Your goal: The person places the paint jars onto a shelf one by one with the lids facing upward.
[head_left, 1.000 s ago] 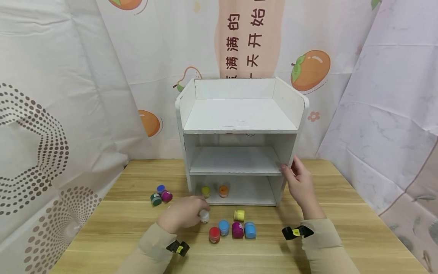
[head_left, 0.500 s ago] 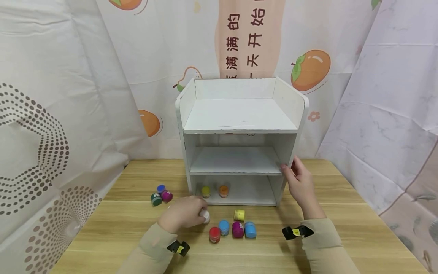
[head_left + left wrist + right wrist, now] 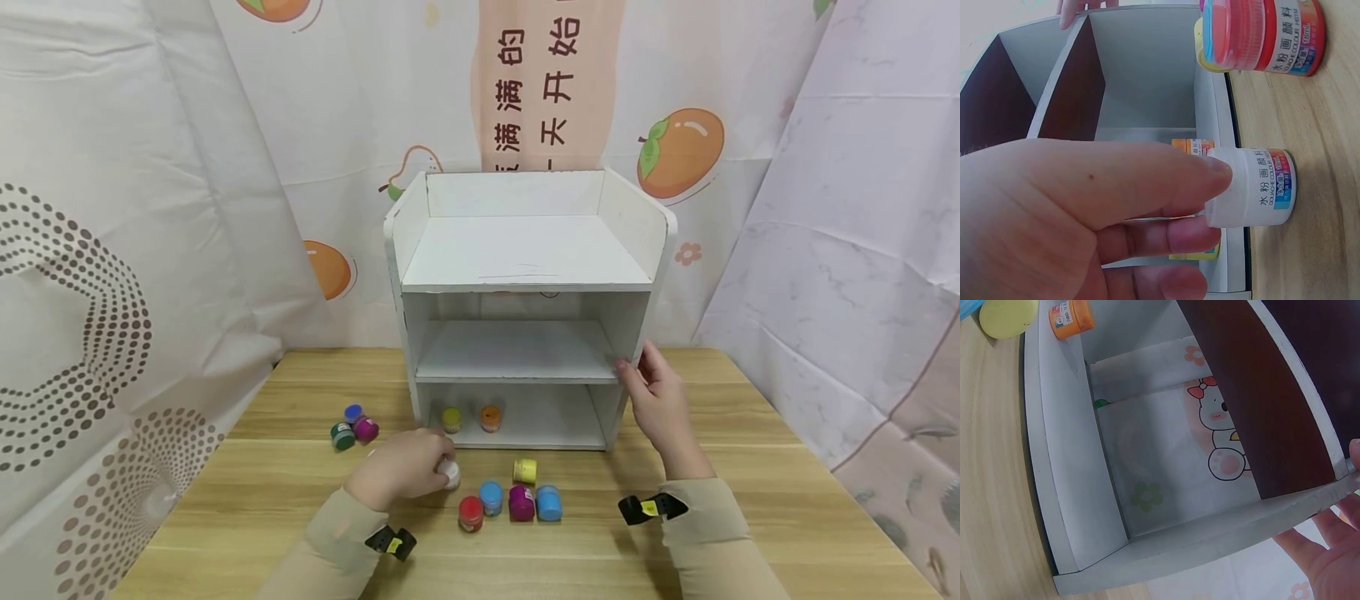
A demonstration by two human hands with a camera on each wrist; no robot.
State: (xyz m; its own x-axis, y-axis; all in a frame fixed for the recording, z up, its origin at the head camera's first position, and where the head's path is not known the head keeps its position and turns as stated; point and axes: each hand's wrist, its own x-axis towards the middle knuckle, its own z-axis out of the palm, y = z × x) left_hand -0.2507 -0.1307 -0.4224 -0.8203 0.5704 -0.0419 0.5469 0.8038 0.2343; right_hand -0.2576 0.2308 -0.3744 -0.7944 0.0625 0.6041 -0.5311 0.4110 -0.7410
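Our left grip (image 3: 405,464) is clamped on the white paint jar (image 3: 1263,187), just in front of the shelf unit (image 3: 525,250); our right grip (image 3: 663,408) clasps that unit's right side. Beneath both grips we have a wood-grain surface (image 3: 480,567), and beyond them hangs a fruit-printed curtain (image 3: 322,125). The left grip covers part of the white paint jar, and we cannot tell whether its base touches down. Part of the right grip is hidden behind the unit's side. Past the left grip, the lowest compartment contains a yellow jar (image 3: 452,419) and an orange jar (image 3: 491,418). Right of that grip, nearby, we see a red jar (image 3: 471,514).
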